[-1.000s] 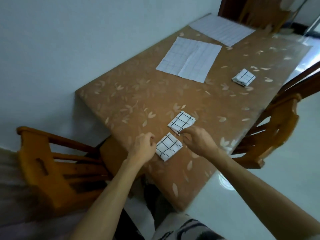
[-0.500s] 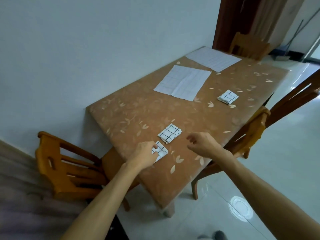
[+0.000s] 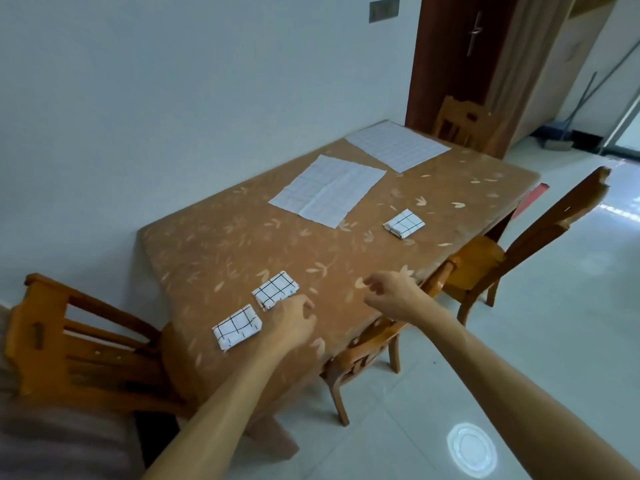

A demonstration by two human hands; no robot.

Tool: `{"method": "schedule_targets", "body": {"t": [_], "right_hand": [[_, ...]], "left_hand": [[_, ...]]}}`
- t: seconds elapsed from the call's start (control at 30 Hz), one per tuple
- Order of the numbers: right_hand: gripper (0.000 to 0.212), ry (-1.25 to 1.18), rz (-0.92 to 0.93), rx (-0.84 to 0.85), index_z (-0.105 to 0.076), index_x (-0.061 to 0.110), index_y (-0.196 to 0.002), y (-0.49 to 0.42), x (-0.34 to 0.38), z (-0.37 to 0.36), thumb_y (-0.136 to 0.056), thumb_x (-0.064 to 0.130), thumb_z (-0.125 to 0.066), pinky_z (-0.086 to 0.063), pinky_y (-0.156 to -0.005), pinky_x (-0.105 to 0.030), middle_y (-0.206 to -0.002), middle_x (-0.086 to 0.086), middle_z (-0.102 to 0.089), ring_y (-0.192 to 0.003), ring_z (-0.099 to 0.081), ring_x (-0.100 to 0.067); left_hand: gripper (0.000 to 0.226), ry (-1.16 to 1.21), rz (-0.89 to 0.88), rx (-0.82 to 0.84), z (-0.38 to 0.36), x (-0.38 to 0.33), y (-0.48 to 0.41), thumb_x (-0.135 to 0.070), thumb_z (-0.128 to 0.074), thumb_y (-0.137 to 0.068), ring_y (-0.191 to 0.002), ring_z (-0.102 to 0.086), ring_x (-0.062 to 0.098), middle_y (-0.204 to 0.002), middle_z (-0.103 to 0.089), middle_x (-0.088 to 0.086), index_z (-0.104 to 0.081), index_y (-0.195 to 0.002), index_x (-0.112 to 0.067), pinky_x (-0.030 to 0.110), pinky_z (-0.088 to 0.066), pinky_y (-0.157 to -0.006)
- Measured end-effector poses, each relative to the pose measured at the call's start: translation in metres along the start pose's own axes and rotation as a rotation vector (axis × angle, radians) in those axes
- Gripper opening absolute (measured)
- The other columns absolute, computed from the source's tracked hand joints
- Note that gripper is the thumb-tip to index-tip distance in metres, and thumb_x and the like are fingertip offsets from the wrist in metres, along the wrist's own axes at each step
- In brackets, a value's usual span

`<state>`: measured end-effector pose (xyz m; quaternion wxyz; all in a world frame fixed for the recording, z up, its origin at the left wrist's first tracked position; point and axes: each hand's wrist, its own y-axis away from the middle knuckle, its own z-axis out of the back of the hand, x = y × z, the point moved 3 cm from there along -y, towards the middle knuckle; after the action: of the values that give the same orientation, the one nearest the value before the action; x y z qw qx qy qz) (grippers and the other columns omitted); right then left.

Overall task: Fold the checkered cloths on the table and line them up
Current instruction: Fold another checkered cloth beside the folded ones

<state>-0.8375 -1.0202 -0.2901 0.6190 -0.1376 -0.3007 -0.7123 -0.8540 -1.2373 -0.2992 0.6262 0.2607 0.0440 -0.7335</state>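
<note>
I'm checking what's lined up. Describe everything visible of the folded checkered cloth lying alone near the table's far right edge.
The lone folded cloth is a small, thick, roughly square packet of white fabric with thin dark grid lines; layered edges show along its near side. It lies flat on the brown leaf-patterned table, angled, near the right edge, right of the nearer unfolded cloth and not touching it. Only the table touches it.

Table [image 3: 242,244]: matt brown leaf-print covering. Folded cloths [image 3: 275,289]: white woven check fabric. Chairs [image 3: 79,344]: glossy orange wood. Floor [image 3: 571,306]: glossy tile.
</note>
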Motion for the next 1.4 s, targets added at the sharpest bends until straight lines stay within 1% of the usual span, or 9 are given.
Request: {"method": "schedule_targets", "body": {"t": [0.27, 0.43, 0.63, 0.93, 1.03, 1.2, 1.27, 1.33, 1.4], "right_hand": [[0.038, -0.012, 0.006, -0.026, -0.056, 0.019, -0.131, -0.028, -0.054, 0.047, -0.094, 0.027, -0.058, -0.055, -0.091, -0.03, -0.121, -0.002, -0.062, -0.104, -0.061, -0.017], [0.039, 0.032, 0.013, -0.029, -0.056, 0.018, -0.132, -0.066, -0.08, 0.066, -0.094, 0.026, -0.057, -0.054, -0.087, -0.027, -0.12, -0.002, -0.062, -0.101, -0.06, -0.016], [0.037, 0.131, 0.063, -0.014, -0.059, 0.018, -0.129, -0.143, -0.094, 0.087, -0.093, 0.023, -0.054, -0.054, -0.088, -0.029, -0.119, -0.001, -0.064, -0.101, -0.061, -0.014], [0.032, 0.147, 0.073, 0.086, -0.064, 0.017, -0.123, -0.259, -0.088, 0.105, -0.093, 0.025, -0.054, -0.053, -0.09, -0.031, -0.117, -0.001, -0.067, -0.104, -0.063, -0.016], [0.035, 0.145, 0.073, 0.122, -0.065, 0.017, -0.124, -0.291, -0.088, 0.096, -0.092, 0.022, -0.052, -0.05, -0.089, -0.028, -0.122, 0.0, -0.066, -0.108, -0.062, -0.016], [0.042, 0.166, 0.148, 0.153, -0.056, 0.021, -0.133, -0.348, -0.086, 0.063, -0.092, 0.026, -0.052, -0.048, -0.097, -0.034, -0.13, -0.001, -0.063, -0.115, -0.06, -0.019], [0.041, 0.192, 0.191, 0.176, -0.053, 0.019, -0.134, -0.374, -0.086, 0.051, -0.094, 0.023, -0.052, -0.047, -0.096, -0.036, -0.131, -0.003, -0.061, -0.115, -0.059, -0.024], [0.041, 0.217, 0.22, 0.21, -0.053, 0.015, -0.135, -0.405, -0.09, 0.038, -0.094, 0.016, -0.051, -0.046, -0.094, -0.038, -0.133, -0.006, -0.057, -0.116, -0.058, -0.029], [0.039, 0.23, 0.226, 0.205, -0.053, 0.012, -0.131, -0.434, -0.094, 0.032, -0.092, 0.013, -0.05, -0.048, -0.091, -0.04, -0.13, -0.006, -0.054, -0.115, -0.058, -0.032]], "left_hand": [[0.029, -0.021, -0.022, 0.008, -0.02, -0.069, -0.049, -0.023, -0.054, -0.094, -0.098, -0.064, 0.018, -0.122, -0.065, 0.001, -0.065, -0.121, -0.023, 0.033, -0.055, -0.08], [0.026, 0.011, -0.054, 0.023, -0.037, -0.104, -0.104, -0.017, -0.052, -0.095, -0.101, -0.062, 0.019, -0.118, -0.066, 0.002, -0.066, -0.117, -0.019, 0.033, -0.053, -0.084], [0.023, 0.086, -0.014, 0.018, -0.046, -0.112, -0.202, -0.02, -0.056, -0.096, -0.108, -0.063, 0.018, -0.119, -0.067, 0.0, -0.067, -0.116, -0.02, 0.032, -0.053, -0.092], [0.022, 0.187, 0.126, 0.034, -0.054, -0.086, -0.316, -0.015, -0.061, -0.094, -0.106, -0.065, 0.018, -0.117, -0.069, 0.001, -0.068, -0.115, -0.02, 0.029, -0.053, -0.091], [0.016, 0.256, 0.175, -0.052, -0.061, -0.073, -0.345, -0.012, -0.061, -0.095, -0.1, -0.066, 0.021, -0.112, -0.071, 0.003, -0.07, -0.107, -0.019, 0.032, -0.054, -0.089], [0.012, 0.247, 0.238, -0.205, -0.076, -0.054, -0.395, -0.014, -0.062, -0.094, -0.095, -0.066, 0.021, -0.103, -0.072, 0.001, -0.073, -0.098, -0.018, 0.034, -0.056, -0.087], [0.018, 0.193, 0.224, -0.247, -0.088, -0.044, -0.419, -0.016, -0.056, -0.089, -0.088, -0.065, 0.018, -0.091, -0.07, -0.005, -0.068, -0.081, -0.029, 0.037, -0.055, -0.081], [0.02, 0.206, 0.251, -0.28, -0.105, -0.033, -0.447, -0.017, -0.048, -0.08, -0.087, -0.065, 0.015, -0.084, -0.066, -0.007, -0.064, -0.071, -0.027, 0.035, -0.053, -0.078], [0.025, 0.225, 0.265, -0.299, -0.105, -0.042, -0.459, -0.006, -0.054, -0.086, -0.11, -0.063, 0.024, -0.109, -0.07, 0.0, -0.075, -0.088, -0.02, 0.037, -0.05, -0.095]]}}
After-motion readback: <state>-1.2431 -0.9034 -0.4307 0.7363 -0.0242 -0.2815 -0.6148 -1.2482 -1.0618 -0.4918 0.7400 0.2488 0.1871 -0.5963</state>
